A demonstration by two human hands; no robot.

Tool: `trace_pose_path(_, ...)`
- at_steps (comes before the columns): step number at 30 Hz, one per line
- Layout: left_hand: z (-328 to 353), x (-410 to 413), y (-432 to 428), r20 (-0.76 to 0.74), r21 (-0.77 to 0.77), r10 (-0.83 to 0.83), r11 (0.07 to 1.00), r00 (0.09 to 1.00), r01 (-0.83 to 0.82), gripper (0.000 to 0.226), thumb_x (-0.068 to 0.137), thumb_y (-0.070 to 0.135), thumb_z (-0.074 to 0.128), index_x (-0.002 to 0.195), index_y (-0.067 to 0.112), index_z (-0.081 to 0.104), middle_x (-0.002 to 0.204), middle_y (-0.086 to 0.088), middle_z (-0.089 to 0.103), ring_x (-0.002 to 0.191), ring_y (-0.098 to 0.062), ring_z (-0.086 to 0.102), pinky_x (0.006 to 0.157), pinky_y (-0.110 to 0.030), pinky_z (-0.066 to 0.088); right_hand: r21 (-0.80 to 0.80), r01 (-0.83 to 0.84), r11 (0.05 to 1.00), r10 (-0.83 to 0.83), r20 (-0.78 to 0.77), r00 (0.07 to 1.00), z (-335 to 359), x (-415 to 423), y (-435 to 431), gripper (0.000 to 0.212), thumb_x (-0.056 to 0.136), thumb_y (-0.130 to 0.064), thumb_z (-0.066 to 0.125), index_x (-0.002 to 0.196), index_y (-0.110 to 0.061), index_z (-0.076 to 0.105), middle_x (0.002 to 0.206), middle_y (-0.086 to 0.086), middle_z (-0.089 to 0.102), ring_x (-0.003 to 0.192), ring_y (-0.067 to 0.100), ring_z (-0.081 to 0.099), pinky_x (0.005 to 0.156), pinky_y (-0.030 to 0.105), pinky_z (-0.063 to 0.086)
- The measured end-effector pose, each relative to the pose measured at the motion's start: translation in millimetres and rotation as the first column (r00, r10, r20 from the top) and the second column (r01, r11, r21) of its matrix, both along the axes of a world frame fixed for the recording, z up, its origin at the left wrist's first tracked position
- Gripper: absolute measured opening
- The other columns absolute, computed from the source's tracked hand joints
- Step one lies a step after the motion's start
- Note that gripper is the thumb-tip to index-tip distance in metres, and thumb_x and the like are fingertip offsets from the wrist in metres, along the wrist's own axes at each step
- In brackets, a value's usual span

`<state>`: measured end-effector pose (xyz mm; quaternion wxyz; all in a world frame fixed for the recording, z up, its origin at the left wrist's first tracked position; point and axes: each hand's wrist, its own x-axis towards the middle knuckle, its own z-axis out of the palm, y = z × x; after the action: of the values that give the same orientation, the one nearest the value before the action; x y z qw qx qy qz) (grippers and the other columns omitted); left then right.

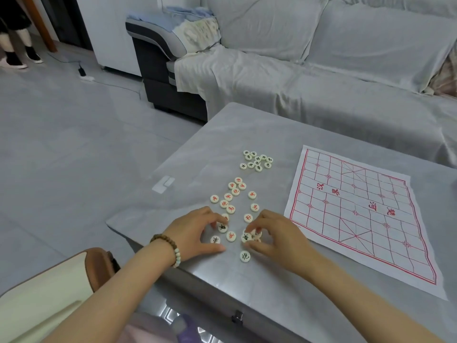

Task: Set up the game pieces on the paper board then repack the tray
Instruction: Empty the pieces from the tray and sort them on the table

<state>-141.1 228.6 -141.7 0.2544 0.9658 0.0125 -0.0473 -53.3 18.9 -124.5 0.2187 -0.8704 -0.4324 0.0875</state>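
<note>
A white paper board (356,214) with a red grid lies flat on the right of the grey table, with no pieces on it. Round cream pieces lie loose to its left: a black-lettered cluster (257,160) farther back and red-lettered pieces (235,191) scattered nearer. My left hand (195,231), with a bead bracelet on the wrist, pinches a black-lettered piece (222,227) on the tabletop. My right hand (274,233) has its fingertips closed on a small bunch of pieces (249,236). One more piece (245,256) lies just below that hand. No tray is in view.
The grey table (247,129) stands in front of a sofa (321,58) draped in grey cloth. A small clear plastic item (163,184) lies on the table's left part. A cream and brown seat (49,288) is at lower left. A person's legs (17,45) stand at far upper left.
</note>
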Motion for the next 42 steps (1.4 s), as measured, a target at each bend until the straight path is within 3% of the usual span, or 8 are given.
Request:
trace_pose_path(5,-4.3,0.6,-3.2,0.013,-0.009,0.001,1.000,1.000,-0.001,0.044,0.078,0.050,0.064,0.119,0.043,0.050,0.103,0.016,0.048,0.084,-0.001,0.048,0.078,-0.021,0.046,-0.032,0.012,0.999,-0.015,-0.084,0.996,-9.9,-18.0,-28.9,0.024,0.080,-0.040,0.068,0.099,-0.027,0.062,0.093,-0.016,0.053,0.076,-0.009,0.044,0.067,0.009,0.034)
trace_pose_path(11,-12.3,-2.0,0.8,0.042,-0.079,0.034,0.996,0.999,-0.031,0.032,0.080,0.045,0.065,0.110,0.043,0.054,0.098,0.017,0.048,0.083,-0.002,0.051,0.080,-0.023,0.049,0.073,0.021,0.997,-0.013,-0.102,0.995,-27.0,-27.1,-20.1,0.027,0.079,-0.039,0.069,0.103,-0.029,0.063,0.092,-0.020,0.050,0.086,-0.011,0.045,0.072,0.005,0.034)
trace_pose_path(18,-11.2,-2.5,0.0,0.072,-0.041,0.022,0.999,0.997,-0.019,0.055,0.085,0.048,0.057,0.134,0.049,0.032,0.102,0.016,0.044,0.075,0.001,0.047,0.069,-0.017,0.046,0.146,0.043,0.988,-0.028,-0.104,0.994,-32.4,-32.3,-15.1,0.019,0.083,-0.036,0.066,0.102,-0.031,0.067,0.083,-0.020,0.045,0.080,0.001,0.047,0.069,0.011,0.036)
trace_pose_path(23,-13.7,3.3,-5.5,0.055,0.064,-0.024,0.998,0.998,0.021,0.051,0.089,0.054,0.046,0.137,0.048,0.029,0.110,0.012,0.041,0.067,0.002,0.042,0.059,-0.011,0.035,0.162,0.038,0.986,-0.021,-0.103,0.994,-34.3,-31.3,-15.7,0.019,0.085,-0.038,0.064,0.102,-0.031,0.067,0.084,-0.021,0.046,0.078,0.002,0.048,0.069,0.012,0.036)
trace_pose_path(28,-11.7,0.8,3.1,0.094,-0.033,0.017,0.999,0.995,-0.013,0.042,0.085,0.043,0.059,0.125,0.038,0.049,0.100,0.018,0.046,0.078,-0.001,0.050,0.073,-0.015,0.045,0.172,0.026,0.985,-0.010,-0.093,0.996,-36.3,-31.0,-15.8,0.019,0.084,-0.041,0.064,0.101,-0.031,0.067,0.083,-0.022,0.046,0.078,0.001,0.048,0.068,0.012,0.037)
trace_pose_path(31,-12.6,-0.1,5.2,0.135,-0.094,0.056,0.995,0.989,-0.044,0.033,0.082,0.037,0.066,0.113,0.031,0.059,0.093,0.018,0.053,0.077,0.000,0.052,0.071,-0.013,0.045,0.214,0.068,0.974,-0.047,-0.103,0.994,-35.1,-28.2,-14.1,0.022,0.083,-0.042,0.065,0.100,-0.029,0.068,0.083,-0.021,0.048,0.078,0.004,0.049,0.068,0.013,0.038)
trace_pose_path(39,-12.0,7.8,7.7,0.101,-0.053,0.010,0.999,0.995,-0.005,0.027,0.081,0.039,0.067,0.105,0.026,0.065,0.096,0.009,0.059,0.083,-0.005,0.056,0.077,-0.018,0.047,0.298,0.189,0.936,-0.148,-0.154,0.977,-32.6,-3.8,-2.6,0.021,0.079,-0.040,0.069,0.098,-0.031,0.069,0.086,-0.017,0.054,0.073,0.008,0.048,0.062,0.012,0.037)
trace_pose_path(42,-1.1,10.3,12.3,0.128,-0.167,0.080,0.984,0.989,-0.058,0.024,0.077,0.033,0.071,0.100,0.025,0.068,0.088,0.011,0.059,0.080,-0.007,0.057,0.074,-0.014,0.048,0.325,0.210,0.922,-0.167,-0.154,0.974,-28.0,12.0,-0.3,0.019,0.079,-0.033,0.071,0.098,-0.031,0.069,0.087,-0.016,0.056,0.074,0.004,0.049,0.063,0.010,0.037)
